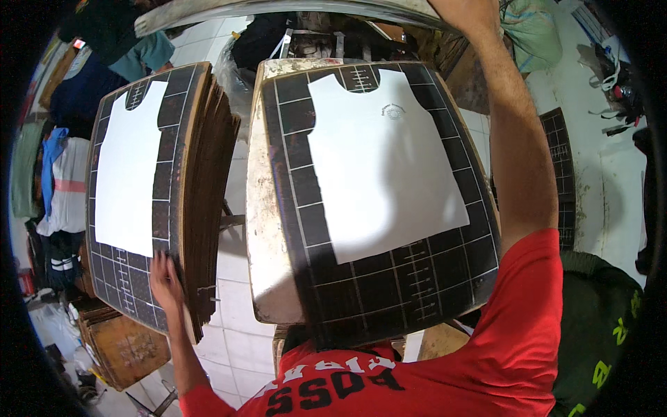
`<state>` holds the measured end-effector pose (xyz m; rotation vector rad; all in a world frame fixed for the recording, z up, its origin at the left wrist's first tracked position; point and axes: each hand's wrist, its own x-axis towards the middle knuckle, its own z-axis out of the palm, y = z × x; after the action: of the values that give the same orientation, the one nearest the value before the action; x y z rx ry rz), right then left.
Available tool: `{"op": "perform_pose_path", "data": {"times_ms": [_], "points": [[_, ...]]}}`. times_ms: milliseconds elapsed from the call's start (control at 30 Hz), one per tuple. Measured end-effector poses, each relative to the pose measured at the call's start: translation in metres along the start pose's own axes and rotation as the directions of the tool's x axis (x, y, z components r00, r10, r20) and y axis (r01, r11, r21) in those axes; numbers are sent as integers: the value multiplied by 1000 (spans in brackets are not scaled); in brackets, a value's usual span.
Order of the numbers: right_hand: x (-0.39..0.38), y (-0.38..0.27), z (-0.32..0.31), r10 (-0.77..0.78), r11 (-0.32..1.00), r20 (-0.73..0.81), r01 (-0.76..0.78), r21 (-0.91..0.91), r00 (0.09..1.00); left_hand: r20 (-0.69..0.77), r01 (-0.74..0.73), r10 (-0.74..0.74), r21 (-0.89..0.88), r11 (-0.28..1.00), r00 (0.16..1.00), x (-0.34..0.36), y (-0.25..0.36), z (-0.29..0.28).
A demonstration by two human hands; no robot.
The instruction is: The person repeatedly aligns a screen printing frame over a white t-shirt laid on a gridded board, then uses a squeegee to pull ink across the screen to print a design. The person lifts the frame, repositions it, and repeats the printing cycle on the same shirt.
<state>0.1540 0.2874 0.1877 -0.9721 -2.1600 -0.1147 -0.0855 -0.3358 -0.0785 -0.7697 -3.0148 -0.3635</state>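
Note:
My left hand (165, 283) rests with its fingers stretched out on a black gridded board (128, 281), by the lower corner of a white cut shirt panel (130, 174). This board tops a thick stack of boards (203, 187). My right arm reaches up to the far edge, where my right hand (471, 17), partly cut off by the picture's rim, grips a long pale frame bar (292, 10). In front of me, a second white shirt panel (379, 174) lies flat on another gridded board (368, 292). A small dark round print (394, 112) marks its upper chest.
Under the middle board is a worn pale table top (267, 271). More brown boards (128, 347) are piled at lower left. Bagged bundles (66, 184) stand at the left; a green sack (531, 35) sits far right. Another gridded board (559, 174) leans at the right.

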Motion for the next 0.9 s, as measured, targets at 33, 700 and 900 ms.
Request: {"op": "perform_pose_path", "data": {"times_ms": [33, 700, 900], "points": [[7, 0, 1, 9, 999, 3, -9, -33, 1000, -41, -86, 86, 11, 996, 995, -39, -29, 1], [64, 49, 21, 75, 979, 201, -33, -203, 977, 318, -289, 263, 37, 957, 911, -121, -98, -84], [69, 49, 24, 88, 980, 203, -48, -195, 975, 202, -485, 454, 143, 863, 868, -150, 83, -85]]}}
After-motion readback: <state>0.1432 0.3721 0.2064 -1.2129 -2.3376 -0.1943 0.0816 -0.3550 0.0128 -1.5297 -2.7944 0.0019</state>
